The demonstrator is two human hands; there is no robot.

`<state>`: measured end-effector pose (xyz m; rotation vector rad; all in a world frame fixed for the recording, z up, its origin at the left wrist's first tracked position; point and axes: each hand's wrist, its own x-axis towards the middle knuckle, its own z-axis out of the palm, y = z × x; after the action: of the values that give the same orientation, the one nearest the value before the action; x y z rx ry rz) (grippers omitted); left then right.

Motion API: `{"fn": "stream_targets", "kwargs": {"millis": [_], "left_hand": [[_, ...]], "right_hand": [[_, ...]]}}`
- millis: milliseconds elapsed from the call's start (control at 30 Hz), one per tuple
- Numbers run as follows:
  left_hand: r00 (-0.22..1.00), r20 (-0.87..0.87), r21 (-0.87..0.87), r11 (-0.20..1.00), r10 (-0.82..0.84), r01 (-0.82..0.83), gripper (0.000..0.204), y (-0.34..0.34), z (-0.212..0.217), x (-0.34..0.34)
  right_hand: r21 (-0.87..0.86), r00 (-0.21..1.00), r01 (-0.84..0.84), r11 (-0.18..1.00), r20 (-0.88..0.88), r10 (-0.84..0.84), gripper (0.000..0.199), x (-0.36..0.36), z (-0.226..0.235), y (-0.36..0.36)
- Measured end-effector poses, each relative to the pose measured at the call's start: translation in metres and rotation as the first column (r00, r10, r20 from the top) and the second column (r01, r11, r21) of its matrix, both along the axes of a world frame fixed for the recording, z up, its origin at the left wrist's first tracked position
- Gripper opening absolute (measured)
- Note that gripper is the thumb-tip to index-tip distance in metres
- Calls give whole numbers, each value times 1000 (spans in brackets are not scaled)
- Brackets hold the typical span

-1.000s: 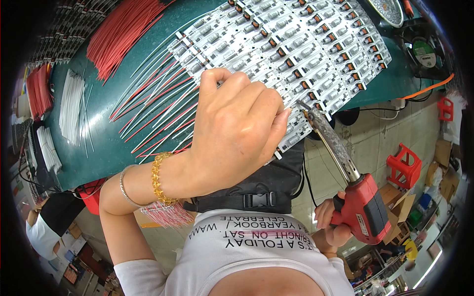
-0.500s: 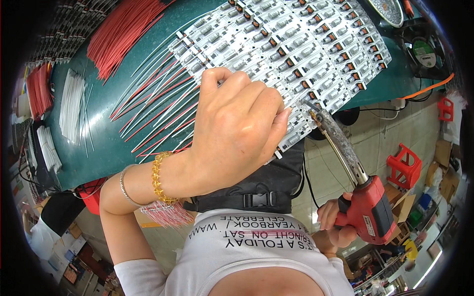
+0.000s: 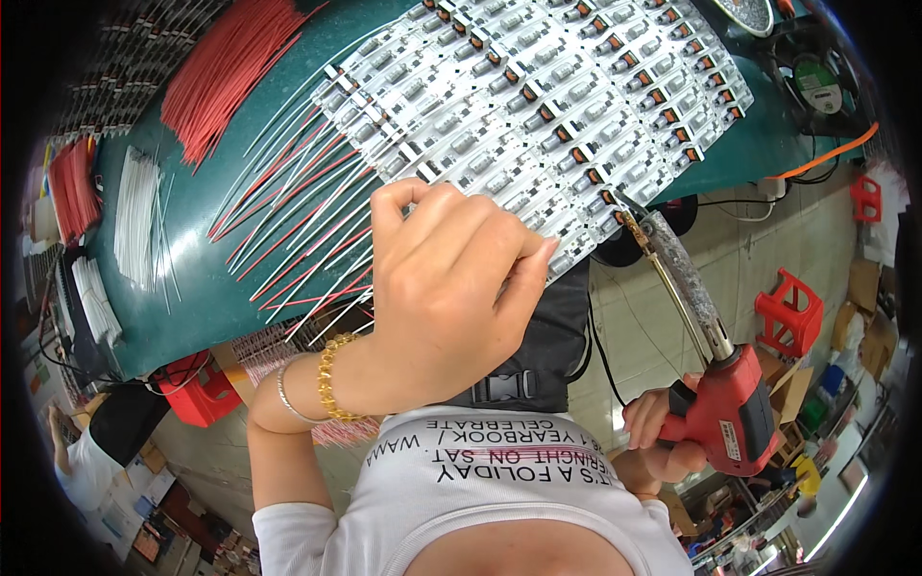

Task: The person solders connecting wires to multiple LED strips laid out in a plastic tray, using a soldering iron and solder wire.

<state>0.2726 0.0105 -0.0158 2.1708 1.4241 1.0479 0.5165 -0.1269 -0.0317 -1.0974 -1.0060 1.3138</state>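
A panel of small white circuit boards (image 3: 576,91), carrying rows of black-and-orange parts, lies on the green table. Red and white wires (image 3: 288,216) fan out from its left edge. Over the panel's near left corner is my left hand (image 3: 451,278), its fingers curled closed and turned away; whatever they pinch is hidden. My right hand (image 3: 663,432) grips the red-and-black handle of a soldering gun (image 3: 725,413). The gun's long metal barrel points up and left, its tip close to the panel's near right edge; I cannot tell whether it touches.
Bundles of loose red wires (image 3: 230,72) and white wires (image 3: 136,216) lie on the table's left side. A black fan (image 3: 816,86) stands at the far right, near an orange cable (image 3: 831,152). Red stools (image 3: 789,312) are on the floor. A black bag (image 3: 538,336) hangs before me.
My left hand has come down toward me, uncovering more of the panel's near edge. The soldering gun has shifted slightly right and down, still in my right hand.
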Motion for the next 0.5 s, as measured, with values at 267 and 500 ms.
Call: {"fn": "stream_targets", "kwargs": {"millis": [267, 500], "left_hand": [[999, -42, 1, 1000, -24, 24, 18, -1, -4, -2], [997, -69, -3, 999, -36, 36, 17, 1, -3, -2]], "right_hand": [[-120, 998, -18, 993, 62, 25, 86, -12, 11, 2], [-179, 994, 44, 983, 108, -25, 84, -20, 10, -3]]}}
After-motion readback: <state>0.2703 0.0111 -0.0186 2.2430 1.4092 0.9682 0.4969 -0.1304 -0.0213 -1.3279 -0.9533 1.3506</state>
